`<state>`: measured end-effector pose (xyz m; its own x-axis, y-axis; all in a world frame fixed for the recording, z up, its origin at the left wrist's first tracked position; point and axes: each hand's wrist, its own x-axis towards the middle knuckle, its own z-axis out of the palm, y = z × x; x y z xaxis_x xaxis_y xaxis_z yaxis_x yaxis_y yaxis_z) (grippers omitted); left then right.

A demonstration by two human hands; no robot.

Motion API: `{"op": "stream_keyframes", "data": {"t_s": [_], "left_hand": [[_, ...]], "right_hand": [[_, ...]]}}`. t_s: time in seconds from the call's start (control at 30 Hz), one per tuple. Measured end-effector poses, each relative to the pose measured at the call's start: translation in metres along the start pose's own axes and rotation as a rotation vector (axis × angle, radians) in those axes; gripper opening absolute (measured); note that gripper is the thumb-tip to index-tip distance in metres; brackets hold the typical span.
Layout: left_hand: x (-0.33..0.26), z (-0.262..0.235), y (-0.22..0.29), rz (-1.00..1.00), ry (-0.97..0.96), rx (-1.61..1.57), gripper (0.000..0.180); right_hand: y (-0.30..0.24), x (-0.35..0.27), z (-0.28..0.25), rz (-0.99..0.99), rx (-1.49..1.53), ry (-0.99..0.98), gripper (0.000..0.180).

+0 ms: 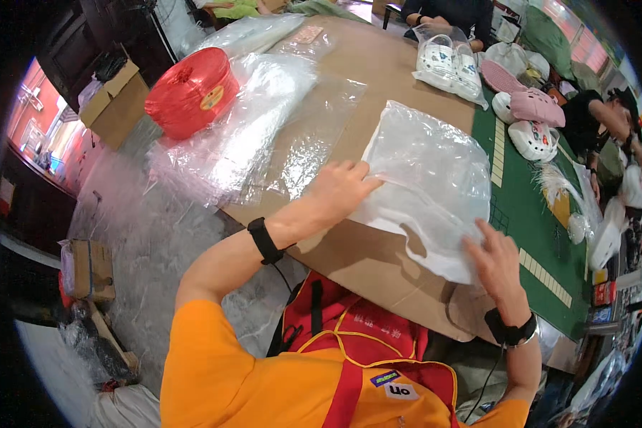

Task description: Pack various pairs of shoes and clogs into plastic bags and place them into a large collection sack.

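A white, translucent plastic bag (431,167) lies on the cardboard-covered table before me. Its near end has a cut-out handle loop (415,248) and hangs slightly past the cardboard's front edge. My left hand (344,187) is closed at the bag's left side, fingertips pinching its edge. On the other side, my right hand (496,260) is slightly blurred, its fingers apart by the bag's right edge near the handle. Whether those fingers touch the plastic is hard to tell.
Clear plastic bags (264,107) lie stacked left, with a red roll of plastic twine (192,93) on them. Bagged white clogs (446,68) stand far right. Loose pink clogs (537,107) and white clogs (533,140) sit by the green cutting mat (510,207). Other people sit around the table.
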<state>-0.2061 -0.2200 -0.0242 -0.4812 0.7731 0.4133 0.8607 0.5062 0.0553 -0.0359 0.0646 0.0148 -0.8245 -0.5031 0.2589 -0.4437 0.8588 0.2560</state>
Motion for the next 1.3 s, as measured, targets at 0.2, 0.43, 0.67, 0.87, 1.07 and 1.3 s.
{"op": "stream_keyframes", "data": {"t_s": [0.2,0.43,0.67,0.87,1.07,1.3], "left_hand": [[0.02,-0.024,0.006,0.057,0.282,0.155,0.03],[0.026,-0.038,0.0,0.06,0.38,0.054,0.05],[0.036,-0.035,0.015,0.027,0.357,0.123,0.035],[-0.022,-0.009,0.002,0.106,-0.108,0.088,0.058],[-0.028,-0.014,0.002,0.053,-0.096,0.089,0.051],[-0.022,-0.025,0.002,0.09,-0.459,0.255,0.051]], "right_hand": [[0.003,0.02,-0.021,0.625,0.131,0.074,0.047],[0.007,0.039,-0.031,0.612,0.214,0.251,0.059],[0.001,0.009,0.004,0.584,0.085,0.281,0.057],[-0.04,-0.019,0.078,0.568,0.209,0.181,0.015],[-0.037,-0.015,0.043,0.677,0.277,0.198,0.034],[-0.036,-0.013,0.054,0.557,0.685,-0.334,0.032]]}}
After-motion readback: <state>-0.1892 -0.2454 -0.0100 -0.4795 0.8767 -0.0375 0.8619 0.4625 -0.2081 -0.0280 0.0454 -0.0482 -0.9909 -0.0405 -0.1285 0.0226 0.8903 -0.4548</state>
